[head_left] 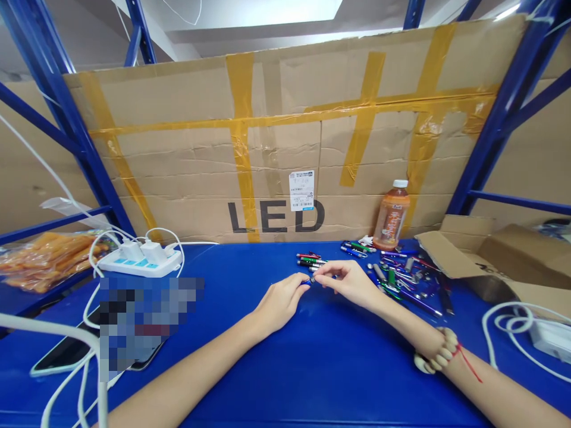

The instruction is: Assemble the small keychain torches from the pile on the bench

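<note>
My left hand (282,302) is closed, pinching a short blue metal barrel (306,282) between thumb and fingertips. My right hand (350,282) meets it from the other side, its thumb and fingers pinched on the barrel's small silvery end piece (312,279). The fingers hide most of both parts. Just behind the hands lies a small group of red, green and black pen-like pieces (307,260). Right of my right hand spreads a loose pile of coloured barrels, metal clips and small parts (408,276).
An orange drink bottle (391,217) stands by the cardboard wall (196,172). An opened carton (459,252) and a white cable (495,321) are on the right. On the left are a power strip (116,263), a phone (62,353) and bagged orange items (49,252).
</note>
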Demonstrator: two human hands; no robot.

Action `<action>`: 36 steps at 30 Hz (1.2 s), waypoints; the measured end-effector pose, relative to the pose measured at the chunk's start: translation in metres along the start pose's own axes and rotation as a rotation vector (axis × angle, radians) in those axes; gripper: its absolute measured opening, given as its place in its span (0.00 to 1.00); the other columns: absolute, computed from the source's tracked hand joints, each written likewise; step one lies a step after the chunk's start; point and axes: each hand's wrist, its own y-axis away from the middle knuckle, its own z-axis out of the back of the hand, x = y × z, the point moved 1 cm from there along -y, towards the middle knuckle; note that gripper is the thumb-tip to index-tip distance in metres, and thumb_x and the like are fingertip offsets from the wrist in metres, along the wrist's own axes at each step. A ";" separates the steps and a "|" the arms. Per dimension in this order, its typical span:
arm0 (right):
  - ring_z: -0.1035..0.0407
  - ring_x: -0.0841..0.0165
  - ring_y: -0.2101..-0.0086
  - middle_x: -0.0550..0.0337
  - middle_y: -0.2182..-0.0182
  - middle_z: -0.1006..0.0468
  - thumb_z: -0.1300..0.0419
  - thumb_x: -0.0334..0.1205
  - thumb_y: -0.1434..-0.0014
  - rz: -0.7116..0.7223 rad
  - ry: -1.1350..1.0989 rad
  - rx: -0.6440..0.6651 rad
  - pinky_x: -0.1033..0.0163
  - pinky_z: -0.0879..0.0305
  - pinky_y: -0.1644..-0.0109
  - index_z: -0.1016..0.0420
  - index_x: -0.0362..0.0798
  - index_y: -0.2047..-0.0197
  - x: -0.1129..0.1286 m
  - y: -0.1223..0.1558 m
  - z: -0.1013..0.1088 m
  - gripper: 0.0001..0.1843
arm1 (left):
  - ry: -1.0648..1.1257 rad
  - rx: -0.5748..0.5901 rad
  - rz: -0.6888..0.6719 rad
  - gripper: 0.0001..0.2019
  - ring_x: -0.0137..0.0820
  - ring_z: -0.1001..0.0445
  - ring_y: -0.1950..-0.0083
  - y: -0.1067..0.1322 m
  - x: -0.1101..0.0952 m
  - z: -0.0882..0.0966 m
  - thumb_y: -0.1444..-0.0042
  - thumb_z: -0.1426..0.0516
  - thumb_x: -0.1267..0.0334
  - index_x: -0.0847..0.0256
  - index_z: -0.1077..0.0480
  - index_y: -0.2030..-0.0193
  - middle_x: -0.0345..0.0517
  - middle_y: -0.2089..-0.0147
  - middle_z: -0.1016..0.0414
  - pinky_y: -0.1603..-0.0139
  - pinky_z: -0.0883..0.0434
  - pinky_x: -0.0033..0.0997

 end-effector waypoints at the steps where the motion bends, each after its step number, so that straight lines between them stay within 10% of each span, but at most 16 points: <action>1: 0.36 0.74 0.79 0.60 0.77 0.24 0.37 0.45 0.57 0.000 0.005 0.006 0.70 0.41 0.78 0.24 0.45 0.74 0.000 0.000 0.000 0.11 | 0.015 0.012 0.000 0.11 0.31 0.27 0.59 0.000 0.001 0.000 0.37 0.57 0.61 0.57 0.36 0.55 0.43 0.57 0.27 0.57 0.32 0.28; 16: 0.35 0.75 0.78 0.61 0.80 0.27 0.35 0.49 0.59 -0.088 -0.012 0.156 0.71 0.43 0.80 0.25 0.43 0.72 -0.013 0.001 0.002 0.17 | 0.063 0.139 -0.035 0.11 0.30 0.29 0.59 0.000 0.001 -0.001 0.37 0.57 0.63 0.59 0.35 0.56 0.44 0.57 0.27 0.58 0.34 0.28; 27: 0.46 0.82 0.84 0.71 0.83 0.33 0.30 0.51 0.67 -0.285 -0.170 0.114 0.74 0.54 0.84 0.40 0.46 0.74 -0.005 0.013 -0.010 0.26 | 0.067 0.005 -0.170 0.11 0.32 0.30 0.51 0.004 0.006 -0.004 0.38 0.55 0.64 0.62 0.33 0.55 0.48 0.53 0.27 0.48 0.35 0.30; 36: 0.44 0.80 0.84 0.66 0.81 0.29 0.34 0.55 0.62 -0.225 -0.110 -0.028 0.72 0.48 0.82 0.28 0.45 0.67 -0.018 0.006 -0.014 0.24 | 0.106 -0.013 -0.126 0.14 0.33 0.29 0.53 -0.001 0.009 -0.006 0.38 0.56 0.64 0.59 0.34 0.50 0.47 0.52 0.28 0.50 0.33 0.34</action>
